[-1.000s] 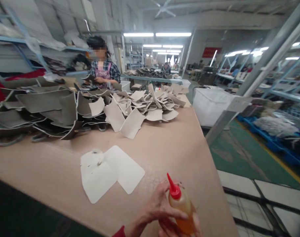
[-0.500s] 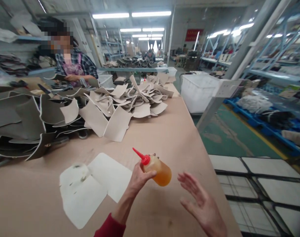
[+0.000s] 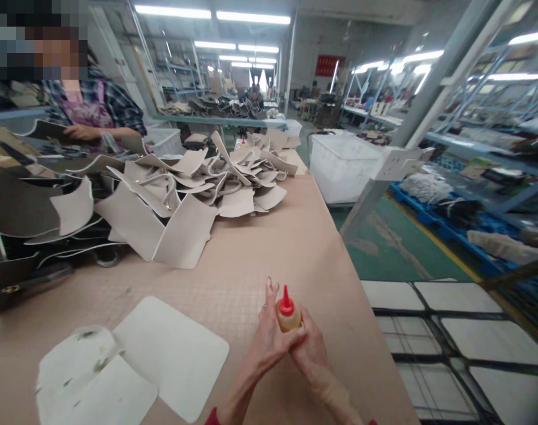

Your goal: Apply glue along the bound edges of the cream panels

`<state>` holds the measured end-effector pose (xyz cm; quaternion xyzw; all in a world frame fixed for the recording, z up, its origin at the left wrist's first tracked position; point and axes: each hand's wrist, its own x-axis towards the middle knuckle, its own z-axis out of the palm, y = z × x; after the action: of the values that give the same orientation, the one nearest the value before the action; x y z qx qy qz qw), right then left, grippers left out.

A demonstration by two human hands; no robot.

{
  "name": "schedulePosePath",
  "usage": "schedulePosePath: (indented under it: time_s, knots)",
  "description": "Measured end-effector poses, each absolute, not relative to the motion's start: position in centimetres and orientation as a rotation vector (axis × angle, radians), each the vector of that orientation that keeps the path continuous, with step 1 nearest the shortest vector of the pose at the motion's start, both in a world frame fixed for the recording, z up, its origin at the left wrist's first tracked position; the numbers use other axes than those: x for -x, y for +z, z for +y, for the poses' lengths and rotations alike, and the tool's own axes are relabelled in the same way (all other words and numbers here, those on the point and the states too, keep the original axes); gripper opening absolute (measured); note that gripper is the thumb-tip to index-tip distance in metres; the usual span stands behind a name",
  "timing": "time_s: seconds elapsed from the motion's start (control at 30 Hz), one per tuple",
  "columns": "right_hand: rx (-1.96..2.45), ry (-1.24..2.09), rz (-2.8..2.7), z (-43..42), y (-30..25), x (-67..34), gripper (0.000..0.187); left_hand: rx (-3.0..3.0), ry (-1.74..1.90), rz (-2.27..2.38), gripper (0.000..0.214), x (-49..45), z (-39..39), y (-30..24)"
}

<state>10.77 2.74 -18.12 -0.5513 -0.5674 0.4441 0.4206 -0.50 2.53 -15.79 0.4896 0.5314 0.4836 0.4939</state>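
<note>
A squeeze bottle with a red pointed nozzle cap stands upright between my two hands, above the brown tabletop. My left hand grips its left side, thumb across the front and some fingers raised. Around the right and lower side wraps my right hand, its fingers partly hidden by the bottle. Amber liquid shows only faintly, since the hands cover most of the body. To the left lie white sheets, one of them stained with dark marks.
A heap of grey-beige curved panels with handles covers the table's left and far part. Past the right edge stand a white bin and a slanted metal post. Behind the heap, a co-worker in an apron holds a panel.
The bottle has turned from tilted to upright, nozzle up. My right hand, open and apart before, has closed on it beside my left hand. The view has shifted right.
</note>
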Motion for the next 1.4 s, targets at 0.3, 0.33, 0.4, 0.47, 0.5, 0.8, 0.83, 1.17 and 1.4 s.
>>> schedulePosePath:
  time_s: [0.3, 0.33, 0.4, 0.47, 0.5, 0.8, 0.83, 1.17, 1.4]
  knots:
    - [1.449, 1.101, -1.202, 6.2, -20.3, -13.5, 0.055, -1.125, 0.996, 0.809, 0.114, 0.9, 7.8, -16.4]
    - [1.465, 1.086, -1.173, 7.0, -20.3, -14.2, 0.056, -1.051, 1.048, 0.764, 0.11, 1.2, 8.3, -16.5]
    - [1.509, 1.027, -1.114, 9.2, -20.3, -15.7, 0.06, -0.877, 1.185, 0.739, 0.106, 1.8, 9.1, -16.5]
    - [1.539, 0.941, -1.075, 12.1, -20.3, -17.3, 0.064, -0.61, 1.296, 0.671, 0.098, 2.2, 9.8, -16.2]
    - [1.549, 0.891, -1.063, 13.8, -20.4, -18.0, 0.066, -0.461, 1.326, 0.593, 0.094, 2.3, 10.0, -16.0]
    - [1.667, 0.656, -1.092, 24.3, -25.4, -21.4, 0.078, -0.108, 1.372, 0.204, 0.073, 1.8, 10.9, -18.3]
    - [1.666, 0.666, -1.131, 24.0, -25.8, -21.5, 0.075, -0.113, 1.375, 0.199, 0.073, 1.8, 10.9, -18.5]
    - [1.599, 0.801, -1.466, 22.6, -24.0, -23.3, 0.07, 0.131, 1.493, 0.257, 0.056, 1.6, 10.6, -18.4]
    - [1.691, 0.829, -1.188, 20.3, -23.7, -25.4, 0.075, 0.253, 1.568, 0.33, 0.051, 1.3, 10.2, -17.7]
